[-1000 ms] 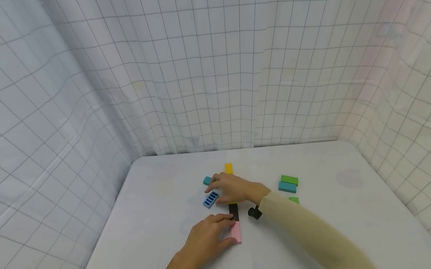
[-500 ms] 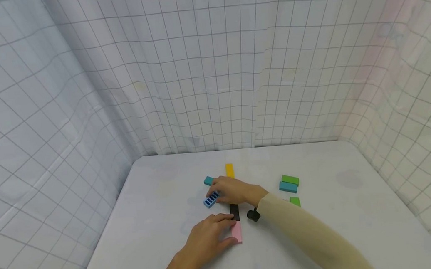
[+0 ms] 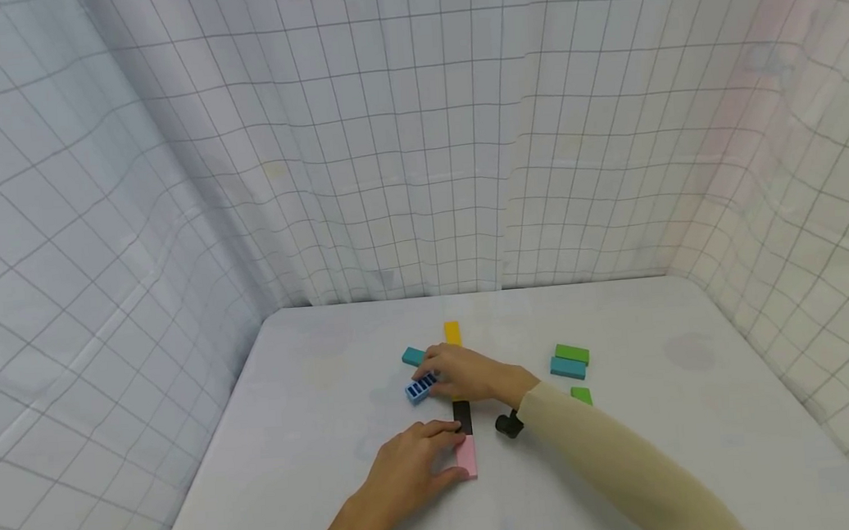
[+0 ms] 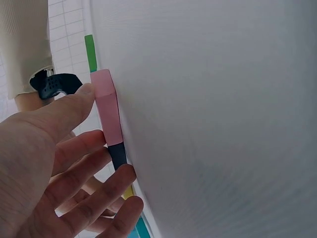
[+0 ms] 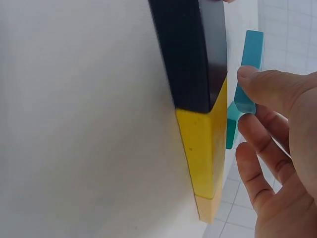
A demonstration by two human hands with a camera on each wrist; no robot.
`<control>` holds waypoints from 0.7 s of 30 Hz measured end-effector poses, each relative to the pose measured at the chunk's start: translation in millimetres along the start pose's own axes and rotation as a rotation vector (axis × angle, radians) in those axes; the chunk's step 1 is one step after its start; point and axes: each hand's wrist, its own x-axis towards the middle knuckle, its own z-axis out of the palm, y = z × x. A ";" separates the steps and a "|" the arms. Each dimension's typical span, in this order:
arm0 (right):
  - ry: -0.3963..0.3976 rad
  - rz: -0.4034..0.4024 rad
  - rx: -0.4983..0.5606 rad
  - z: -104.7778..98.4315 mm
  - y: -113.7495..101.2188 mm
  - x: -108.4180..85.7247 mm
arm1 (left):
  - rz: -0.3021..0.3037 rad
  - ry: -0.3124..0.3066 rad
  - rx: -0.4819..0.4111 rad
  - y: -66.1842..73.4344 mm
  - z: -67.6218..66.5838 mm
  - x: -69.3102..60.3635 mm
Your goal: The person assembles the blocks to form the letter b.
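Pale blue block (image 3: 418,391) and right hand (image 3: 469,374) meet near the middle of the surface (image 3: 296,438): thumb and fingers pinch the block, which shows dark slots on its top. Whether it is lifted or rests on the surface, I cannot tell. The left hand (image 3: 409,463) lies nearer the wearer, thumb and fingers spread wide and relaxed, the thumb touching the pink block (image 3: 466,457) near its closest end and the fingertips against the row farther along.

Pink leads that row, which runs away from the person. Its far end touches a black block (image 3: 462,418); beyond come a yellow block (image 5: 200,153) and an amber block (image 3: 452,334), all end to end. The right hand crosses above the row and hides part of it from the head view.

Just beyond the pale blue block lies a teal block (image 3: 412,355), slanted. Well apart on the right, a green block (image 3: 572,354) lies alongside a blue-green block (image 3: 568,368), with a second green block (image 3: 581,394) nearer, partly covered by the cream sleeve (image 3: 615,457).

White cloth (image 3: 415,134) with dark grid lines hangs around the back and both sides.
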 end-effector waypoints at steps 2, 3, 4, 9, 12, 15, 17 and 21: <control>0.017 0.002 0.013 -2.3 1.4 -4.5 | -0.001 -0.001 0.000 0.0 0.0 0.2; 0.023 0.009 0.020 -3.4 2.3 -6.9 | -0.001 -0.001 0.001 -0.1 0.0 0.4; 0.029 0.018 0.026 -4.4 3.3 -9.5 | -0.002 -0.002 0.002 -0.1 0.1 0.5; 0.077 0.068 0.046 -8.2 10.0 -23.7 | -0.006 -0.002 0.002 -0.5 1.0 1.4; 0.115 0.081 0.051 -9.6 15.0 -33.4 | -0.014 -0.006 -0.002 -0.7 1.3 1.7; 0.133 0.105 0.063 -11.3 19.0 -43.3 | -0.020 -0.016 0.002 -0.7 1.0 1.9; 0.145 0.115 0.059 -12.3 21.8 -49.8 | -0.019 -0.016 0.006 -0.7 0.4 2.0; 0.165 0.139 0.057 -14.5 26.8 -62.2 | -0.011 -0.013 0.019 0.1 -0.3 2.0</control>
